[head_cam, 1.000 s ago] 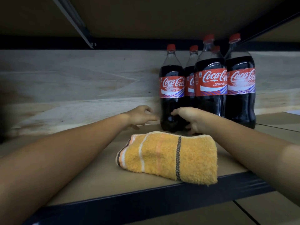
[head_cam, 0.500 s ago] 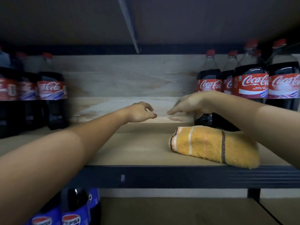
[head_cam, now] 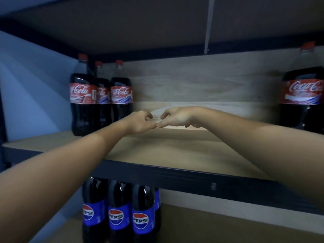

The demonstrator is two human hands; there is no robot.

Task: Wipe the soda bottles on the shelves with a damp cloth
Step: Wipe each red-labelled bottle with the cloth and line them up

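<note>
Two bare hands meet over the middle of the tan board shelf (head_cam: 175, 151), fingertips nearly touching; left hand (head_cam: 140, 122) and right hand (head_cam: 177, 117) both loosely curled, neither grip holding anything. No damp cloth in view, so I cannot tell where it is. Task things: three dark cola bottles with red labels and red caps (head_cam: 100, 100) stand grouped at the shelf's left end, just left of the left hand; another red-label cola bottle (head_cam: 303, 97) sits at the right edge, well apart from the right hand. Below the dark metal shelf rail (head_cam: 192, 179), a row of dark soda bottles with blue labels (head_cam: 119, 214) stands on the lower shelf. Judgement: no wiping under way; with empty hands, bottles on both levels look left to do, and nothing shows which are already clean.
</note>
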